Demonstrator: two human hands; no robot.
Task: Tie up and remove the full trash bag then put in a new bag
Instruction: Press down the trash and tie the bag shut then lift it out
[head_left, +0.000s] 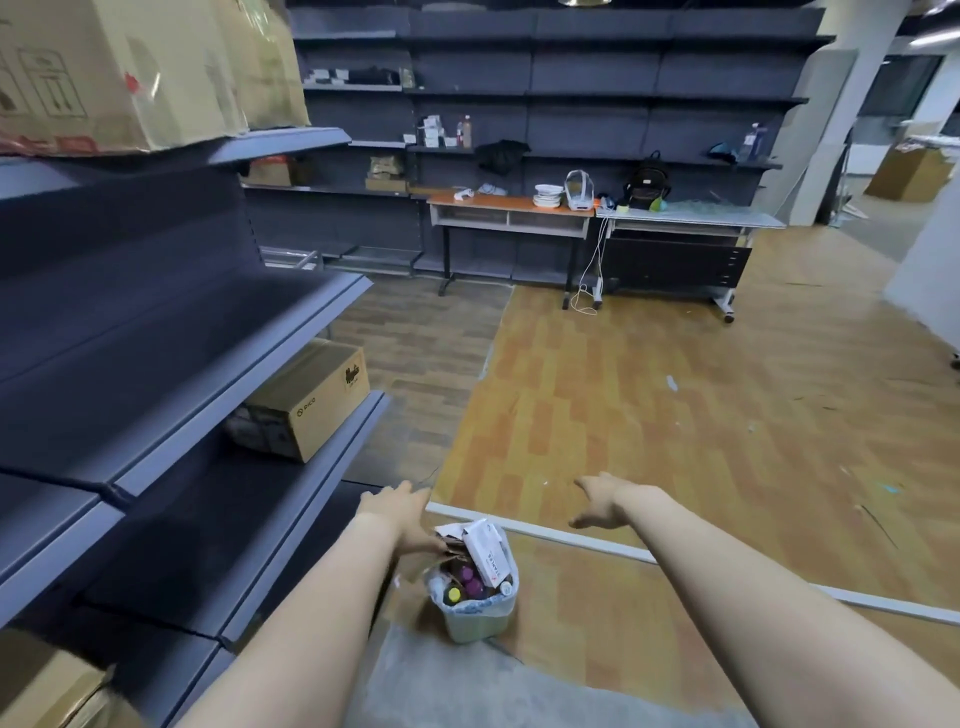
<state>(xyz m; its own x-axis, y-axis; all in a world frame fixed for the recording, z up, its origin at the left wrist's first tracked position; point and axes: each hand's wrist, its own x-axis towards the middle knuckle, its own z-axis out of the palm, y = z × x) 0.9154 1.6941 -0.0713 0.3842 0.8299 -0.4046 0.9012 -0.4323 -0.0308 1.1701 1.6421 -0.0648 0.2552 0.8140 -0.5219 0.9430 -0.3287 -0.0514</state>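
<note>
A small pale green trash bin (477, 622) stands on the floor beside the shelving, lined with a thin white bag (487, 607) folded over its rim. It is heaped with trash: a white carton (485, 552), cardboard scraps and several bottles with purple and yellow caps. My left hand (402, 514) reaches down just left of and above the bin's top, fingers apart, close to the cardboard scraps. My right hand (597, 501) hovers to the right of the bin, well clear of it, fingers spread and holding nothing.
Dark blue shelving (218, 395) runs along my left, holding a cardboard box (306, 400). A white strip (649, 557) lies across the wooden floor behind the bin. Two tables (511, 208) with dishes and a backpack stand against the far shelves.
</note>
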